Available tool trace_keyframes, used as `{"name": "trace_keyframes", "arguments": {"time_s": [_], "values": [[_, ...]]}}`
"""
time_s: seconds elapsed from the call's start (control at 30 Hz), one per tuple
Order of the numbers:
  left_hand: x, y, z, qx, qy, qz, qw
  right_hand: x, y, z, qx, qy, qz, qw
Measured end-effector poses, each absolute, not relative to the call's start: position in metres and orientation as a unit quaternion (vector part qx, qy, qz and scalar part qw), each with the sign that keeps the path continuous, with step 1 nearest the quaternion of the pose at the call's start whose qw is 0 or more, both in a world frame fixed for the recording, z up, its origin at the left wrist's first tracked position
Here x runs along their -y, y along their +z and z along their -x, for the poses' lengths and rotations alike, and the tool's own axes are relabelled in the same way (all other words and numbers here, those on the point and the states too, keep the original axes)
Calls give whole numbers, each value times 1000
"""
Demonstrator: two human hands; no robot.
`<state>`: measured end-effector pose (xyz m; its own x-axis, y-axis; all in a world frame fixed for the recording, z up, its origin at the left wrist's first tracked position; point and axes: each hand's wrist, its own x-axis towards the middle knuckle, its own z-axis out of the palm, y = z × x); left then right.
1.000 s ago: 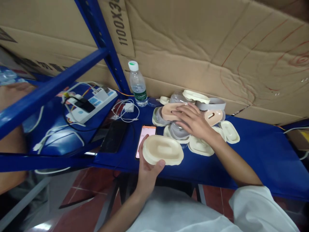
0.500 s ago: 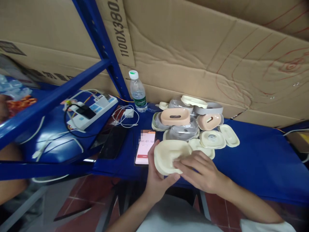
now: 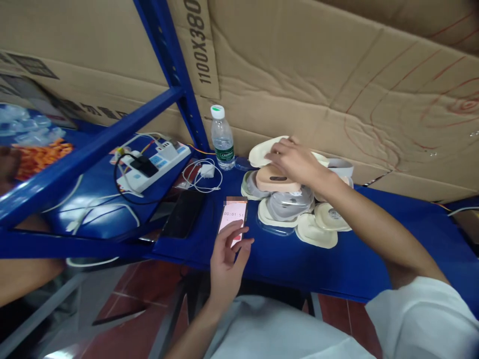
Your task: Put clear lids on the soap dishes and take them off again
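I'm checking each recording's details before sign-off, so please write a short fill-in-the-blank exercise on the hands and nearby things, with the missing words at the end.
1. The left hand is in front of a lit ____.
2. The on-screen timer reads 00:01:____.
3. The cream dish nearest the bottle is touched by the ____.
4. That bottle has a white cap with a ____ mark.

Missing words: phone; 51; right hand; green.
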<state>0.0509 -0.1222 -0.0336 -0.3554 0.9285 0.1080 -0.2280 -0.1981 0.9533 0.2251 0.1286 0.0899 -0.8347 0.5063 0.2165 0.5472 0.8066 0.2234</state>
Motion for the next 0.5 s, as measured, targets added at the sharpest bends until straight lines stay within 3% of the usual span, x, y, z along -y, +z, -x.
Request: {"name": "trace_keyframes", "arguments": {"time_s": [0.13,0.3,0.4,0.5], "values": [[125,-35,-42,-473,671,-387,420,-154,73,-176,950,-129,283,-9],[126,-43,-35,-461,661,-419,418,-171,59,-163,951,-80,298,-30],[126,-47,-33,-461,660,-440,399,-163,64,-169,956,-52,290,-4],[125,-48,-30,-462,658,-448,392,-130,78,-186,957,-40,276,81]]}}
